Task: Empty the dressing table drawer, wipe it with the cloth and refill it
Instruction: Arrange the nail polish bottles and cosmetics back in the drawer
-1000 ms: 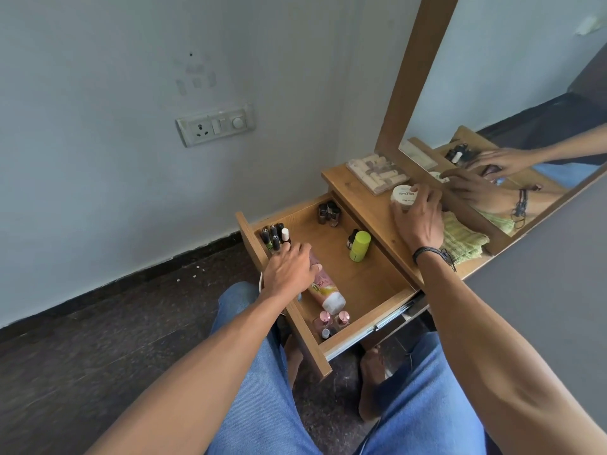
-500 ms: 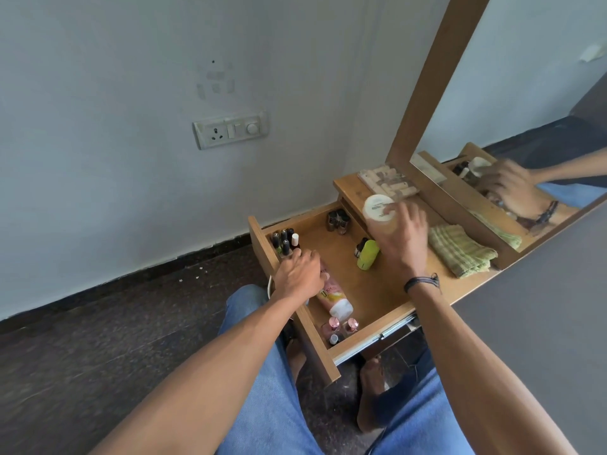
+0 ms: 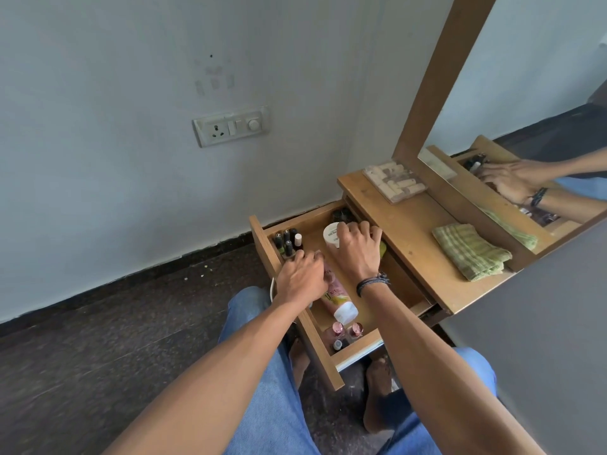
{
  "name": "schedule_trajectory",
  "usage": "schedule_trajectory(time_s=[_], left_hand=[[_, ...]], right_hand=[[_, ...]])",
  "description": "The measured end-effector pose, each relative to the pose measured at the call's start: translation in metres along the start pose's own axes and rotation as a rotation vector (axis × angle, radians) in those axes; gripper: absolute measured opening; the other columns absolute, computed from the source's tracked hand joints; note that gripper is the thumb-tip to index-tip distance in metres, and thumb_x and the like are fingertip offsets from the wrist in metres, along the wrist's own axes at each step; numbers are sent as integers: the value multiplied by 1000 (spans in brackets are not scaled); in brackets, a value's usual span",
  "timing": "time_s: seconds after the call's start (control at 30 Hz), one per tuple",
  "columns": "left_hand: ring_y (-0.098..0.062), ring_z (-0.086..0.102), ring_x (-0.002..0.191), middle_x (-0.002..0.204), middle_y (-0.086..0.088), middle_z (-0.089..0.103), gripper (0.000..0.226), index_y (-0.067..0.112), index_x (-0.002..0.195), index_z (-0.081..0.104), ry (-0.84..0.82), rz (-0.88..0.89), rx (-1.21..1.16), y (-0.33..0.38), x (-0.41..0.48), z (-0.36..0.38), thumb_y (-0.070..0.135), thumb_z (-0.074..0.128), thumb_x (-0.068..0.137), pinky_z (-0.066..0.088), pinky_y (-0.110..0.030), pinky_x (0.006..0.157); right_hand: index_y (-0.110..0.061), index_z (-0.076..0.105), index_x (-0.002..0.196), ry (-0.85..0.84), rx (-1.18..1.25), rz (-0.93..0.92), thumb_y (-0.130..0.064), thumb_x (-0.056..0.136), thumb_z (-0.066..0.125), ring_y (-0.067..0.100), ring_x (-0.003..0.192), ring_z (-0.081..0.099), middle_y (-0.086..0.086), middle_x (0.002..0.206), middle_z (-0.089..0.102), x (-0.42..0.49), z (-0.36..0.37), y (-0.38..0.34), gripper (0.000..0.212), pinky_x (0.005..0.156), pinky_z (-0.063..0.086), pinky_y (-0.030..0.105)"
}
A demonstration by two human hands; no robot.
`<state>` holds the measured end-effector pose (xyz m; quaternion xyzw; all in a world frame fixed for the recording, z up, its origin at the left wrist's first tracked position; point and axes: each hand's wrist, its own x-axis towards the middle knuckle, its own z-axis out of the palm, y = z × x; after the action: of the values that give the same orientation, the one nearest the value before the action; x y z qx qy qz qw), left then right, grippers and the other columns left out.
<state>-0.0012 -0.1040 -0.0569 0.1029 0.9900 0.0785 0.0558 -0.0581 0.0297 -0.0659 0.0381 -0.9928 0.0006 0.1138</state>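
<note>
1. Home bedroom corner — wooden dressing table [image 3: 410, 231] with framed mirror [image 3: 525, 93].
2. Open drawer [image 3: 262, 239] holds cosmetics — nail polish bottles [image 3: 289, 241], pink tube [image 3: 338, 297].
3. Painted wall, household switch-socket plate [image 3: 231, 126], dark stone floor [image 3: 98, 339].

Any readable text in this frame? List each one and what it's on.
"POLISH": on the white jar, seen upside down; the rest of its print is blurred.
"10X": on the pink tube; its other print is blurred.
Dark bottle caps: marks too small to read.
</note>
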Motion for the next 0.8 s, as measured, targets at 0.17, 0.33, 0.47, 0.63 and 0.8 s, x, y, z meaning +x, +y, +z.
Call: schedule_trajectory(time_s=[0.17,0.33,0.47,0.63,0.8], left_hand=[[-28,48,127,139,-8,55,58,11,144,45,5,-3,3,0,1,1,47,51,98,45,-41,95],[-28,49,126,138,-8,56,59,12,144,46,-7,8,17,-1,3,1,49,49,99,45,-41,94],[-28,48,126,139,-8,55,60,11,144,46,-23,8,19,-1,3,2,49,50,98,44,-41,93],[-28,49,125,140,-8,55,61,12,143,47,-36,18,28,-1,3,0,53,50,97,45,-42,93],[-29,46,129,141,-9,53,53,10,141,48,-64,3,-4,4,-1,-8,41,53,98,42,-43,97]], right_hand=[[-8,66,98,-86,25,-22,-42,83,72,37,92,60,16,88,72,3,11,-2,38,79,47,45],[-10,65,106,-111,-12,-34,-45,91,62,37,103,59,15,98,73,5,16,-2,38,86,43,46],[-12,66,109,-114,-72,-24,-43,95,59,35,103,61,13,99,74,4,16,-2,35,88,42,45],[-17,67,110,-156,-108,-15,-40,96,56,32,107,59,9,102,75,5,16,-4,30,90,39,44],[-12,69,97,-133,-35,7,-40,86,71,35,100,60,11,95,74,2,5,-1,30,85,43,45]])
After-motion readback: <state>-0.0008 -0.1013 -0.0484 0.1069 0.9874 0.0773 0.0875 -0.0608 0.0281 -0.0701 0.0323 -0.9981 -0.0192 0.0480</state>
